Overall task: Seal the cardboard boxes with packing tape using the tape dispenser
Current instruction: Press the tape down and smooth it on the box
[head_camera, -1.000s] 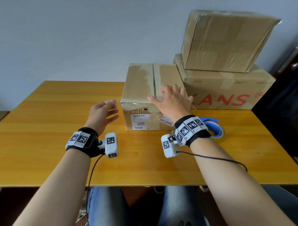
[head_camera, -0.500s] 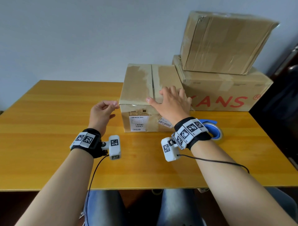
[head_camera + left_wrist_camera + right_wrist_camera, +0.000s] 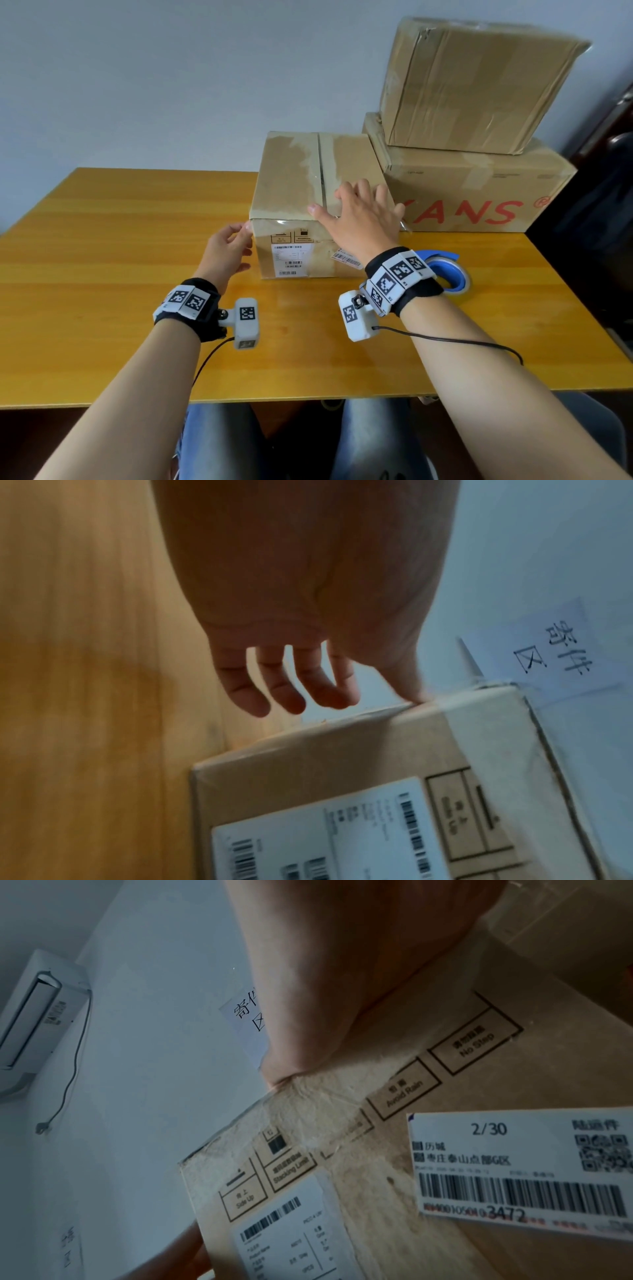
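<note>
Two hands on small box (image 3: pixel 301 192); right grip (image 3: pixel 363 219) flat, open on top; left grip (image 3: pixel 226 246) loose, touching corner.

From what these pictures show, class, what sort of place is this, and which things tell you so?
Probably a parcel-sending or packing corner. Brown cardboard boxes are stacked against the wall, the small brown box carries white barcoded shipping labels, and a blue tape dispenser lies on the yellow wooden table.

Small box (image 3: pixel 394 1123), front face below the right hand (image 3: pixel 359 974): printed boxes "Side Up", "Stacking Limit", "Avoid Rain", "No Step". White shipping label (image 3: pixel 520 1172) right of them: "2/30", barcode, number ending "3472", QR code. Large box (image 3: pixel 479 198) beyond right hand: red letters "ANS". Wall paper (image 3: pixel 548 653): "寄件区".
</note>
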### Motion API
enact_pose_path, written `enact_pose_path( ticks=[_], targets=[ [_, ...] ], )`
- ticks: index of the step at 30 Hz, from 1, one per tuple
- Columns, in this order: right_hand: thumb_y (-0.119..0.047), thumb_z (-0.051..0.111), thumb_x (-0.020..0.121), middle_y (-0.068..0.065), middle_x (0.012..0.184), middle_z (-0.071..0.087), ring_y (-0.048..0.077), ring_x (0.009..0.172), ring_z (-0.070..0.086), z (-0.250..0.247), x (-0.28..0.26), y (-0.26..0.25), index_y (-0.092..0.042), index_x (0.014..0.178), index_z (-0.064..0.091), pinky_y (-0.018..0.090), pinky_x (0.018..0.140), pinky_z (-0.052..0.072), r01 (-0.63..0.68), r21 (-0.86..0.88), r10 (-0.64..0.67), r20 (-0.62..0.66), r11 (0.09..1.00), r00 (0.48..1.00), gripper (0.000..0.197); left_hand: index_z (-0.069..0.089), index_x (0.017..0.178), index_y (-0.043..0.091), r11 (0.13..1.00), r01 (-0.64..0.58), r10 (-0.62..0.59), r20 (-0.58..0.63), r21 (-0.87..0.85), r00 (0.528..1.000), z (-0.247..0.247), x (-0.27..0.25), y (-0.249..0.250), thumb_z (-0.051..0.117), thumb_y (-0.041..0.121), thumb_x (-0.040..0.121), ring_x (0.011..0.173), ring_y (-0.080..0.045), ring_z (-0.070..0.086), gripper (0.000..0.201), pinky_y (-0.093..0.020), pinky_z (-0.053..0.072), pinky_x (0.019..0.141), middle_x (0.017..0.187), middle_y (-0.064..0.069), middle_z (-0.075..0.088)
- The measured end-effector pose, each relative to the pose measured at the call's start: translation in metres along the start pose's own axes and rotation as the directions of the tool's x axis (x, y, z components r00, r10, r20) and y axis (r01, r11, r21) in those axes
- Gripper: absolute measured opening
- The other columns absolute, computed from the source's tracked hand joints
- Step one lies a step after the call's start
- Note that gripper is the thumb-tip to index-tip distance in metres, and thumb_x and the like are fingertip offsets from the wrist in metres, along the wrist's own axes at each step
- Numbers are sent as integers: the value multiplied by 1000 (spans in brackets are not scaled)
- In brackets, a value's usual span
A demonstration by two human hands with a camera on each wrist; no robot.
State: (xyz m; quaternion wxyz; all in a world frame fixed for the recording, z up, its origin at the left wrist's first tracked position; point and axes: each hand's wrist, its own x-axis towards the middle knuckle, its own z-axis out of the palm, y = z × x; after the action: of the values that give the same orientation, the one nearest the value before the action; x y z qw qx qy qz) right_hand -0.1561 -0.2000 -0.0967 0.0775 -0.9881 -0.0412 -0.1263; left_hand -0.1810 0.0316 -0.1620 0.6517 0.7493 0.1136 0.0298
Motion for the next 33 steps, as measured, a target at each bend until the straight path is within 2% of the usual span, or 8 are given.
enact_pose_path(
  ticks=[6,11,14,19,22,26,30,33],
  targets=[
    [-83,20,86,-3,129,49,26,121,40,0,0,1,-30,125,49,51,89,35,6,3,-6,2,1000,1000,72,57,122,10,999,-32,33,28,-26,999,4,0,23,48,21,105,95,-18,65,23,-40,57,84,108,-6,68],
    [-83,20,87,-3,128,50,27,121,40,1,0,1,-29,123,50,51,89,35,6,5,-6,-4,1000,1000,72,61,120,13,986,74,-73,11,-151,997,9,-4,32,31,45,107,97,-22,58,46,-42,49,85,104,-6,60],
    [-83,20,87,-3,129,49,27,121,40,3,0,0,-30,123,49,51,89,35,6,4,-6,-2,1000,1000,72,53,134,17,988,115,-115,7,-104,993,17,-4,36,27,57,104,111,-25,58,56,-41,50,87,120,-7,62],
    [-83,19,87,-2,131,49,27,122,40,2,0,1,-30,126,49,51,90,35,5,-3,-5,-5,1000,1000,72,40,145,20,977,207,-208,-7,-48,978,26,-4,41,22,51,106,118,-30,55,52,-47,51,85,129,-9,57],
    [-83,19,87,-2,132,48,27,123,40,2,-1,1,-30,127,49,51,90,35,5,-7,-5,0,1000,1000,73,46,138,21,969,240,-242,20,49,970,21,-3,37,25,41,105,112,-29,60,43,-48,54,81,123,-7,64],
    [-83,20,87,-2,130,49,27,122,40,1,-2,1,-29,126,49,50,89,34,6,2,-6,4,1000,1000,72,59,116,17,985,160,-158,-36,70,987,17,-11,48,29,30,106,106,-25,63,34,-49,53,91,114,-6,67],
    [-83,20,87,-3,129,49,27,121,40,1,-1,1,-29,125,50,50,88,34,6,-1,-6,-3,1000,1000,72,58,121,17,997,83,-83,7,3,997,22,-21,63,42,61,99,98,-18,66,52,-41,55,83,106,-1,69],
    [-83,21,87,-2,128,49,28,121,40,1,-1,2,-29,124,50,50,88,35,0,3,0,3,1000,1000,72,59,120,12,994,46,-46,-7,94,999,24,-20,63,62,51,93,94,-19,69,47,-36,57,77,104,-3,71]
  ],
)
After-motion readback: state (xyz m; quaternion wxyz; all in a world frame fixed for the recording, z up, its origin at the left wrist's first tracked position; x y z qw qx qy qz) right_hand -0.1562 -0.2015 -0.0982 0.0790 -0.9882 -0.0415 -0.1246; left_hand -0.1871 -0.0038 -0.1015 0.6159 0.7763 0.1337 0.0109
